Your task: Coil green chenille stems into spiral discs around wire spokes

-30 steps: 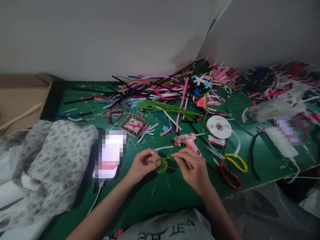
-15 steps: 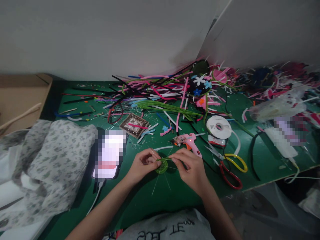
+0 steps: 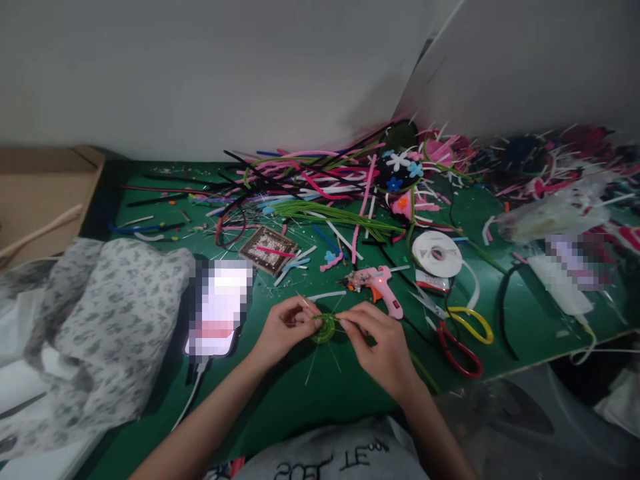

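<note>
Left hand pinches green coil; right hand pinches strand at its edge. Shirt shows "TE"; spool print illegible.

A green table carries pipe cleaners, a pink glue gun, scissors and a lit phone.

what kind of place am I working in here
Probably a craft workspace: a pink glue gun and scissors lie on the green table, near a heap of fuzzy coloured stems.
</note>
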The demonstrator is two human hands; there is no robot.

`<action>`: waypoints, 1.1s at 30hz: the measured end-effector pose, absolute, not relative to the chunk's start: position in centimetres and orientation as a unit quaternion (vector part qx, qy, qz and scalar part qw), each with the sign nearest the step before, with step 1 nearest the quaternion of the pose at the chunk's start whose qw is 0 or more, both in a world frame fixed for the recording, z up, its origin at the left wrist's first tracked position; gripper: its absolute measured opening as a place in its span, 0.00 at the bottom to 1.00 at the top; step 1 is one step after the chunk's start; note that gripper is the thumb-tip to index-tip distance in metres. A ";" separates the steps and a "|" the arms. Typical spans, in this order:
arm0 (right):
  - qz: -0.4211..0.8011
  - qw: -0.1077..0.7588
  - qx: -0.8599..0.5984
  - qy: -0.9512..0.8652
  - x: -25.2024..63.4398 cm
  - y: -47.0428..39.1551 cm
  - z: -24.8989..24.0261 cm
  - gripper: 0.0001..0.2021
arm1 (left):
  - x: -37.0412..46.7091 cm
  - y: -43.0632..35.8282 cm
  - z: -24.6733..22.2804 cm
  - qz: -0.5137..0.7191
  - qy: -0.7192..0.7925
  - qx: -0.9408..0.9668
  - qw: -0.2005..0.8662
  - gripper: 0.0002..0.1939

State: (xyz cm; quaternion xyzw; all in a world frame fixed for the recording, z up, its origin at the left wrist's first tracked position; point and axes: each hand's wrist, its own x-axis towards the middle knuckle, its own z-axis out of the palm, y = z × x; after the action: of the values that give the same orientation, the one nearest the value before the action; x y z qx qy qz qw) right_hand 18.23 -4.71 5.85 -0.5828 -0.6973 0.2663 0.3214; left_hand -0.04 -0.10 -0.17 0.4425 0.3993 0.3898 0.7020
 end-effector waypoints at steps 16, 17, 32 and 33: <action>0.315 0.364 -0.609 -0.630 17.9 -5.8 5.3 0.08 | 0.2 -0.5 -0.1 0.393 0.403 0.469 0.681 0.09; 0.309 0.361 -0.612 -0.632 17.9 -5.9 5.3 0.08 | 0.3 -0.5 -0.1 0.393 0.403 0.469 0.680 0.09; 0.293 0.360 -0.603 -0.649 17.9 -6.0 5.2 0.08 | 0.4 -0.4 0.4 0.385 0.395 0.459 0.697 0.09; 0.293 0.359 -0.603 -0.649 17.9 -6.0 5.2 0.08 | 0.4 -0.4 0.4 0.385 0.395 0.459 0.696 0.09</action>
State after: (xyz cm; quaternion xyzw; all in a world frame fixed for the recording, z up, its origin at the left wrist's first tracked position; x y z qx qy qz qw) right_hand 17.92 -5.96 5.17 -0.6034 -0.6489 0.2927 0.3593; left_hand 0.43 -0.36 0.45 0.4593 0.3945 0.3855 0.6963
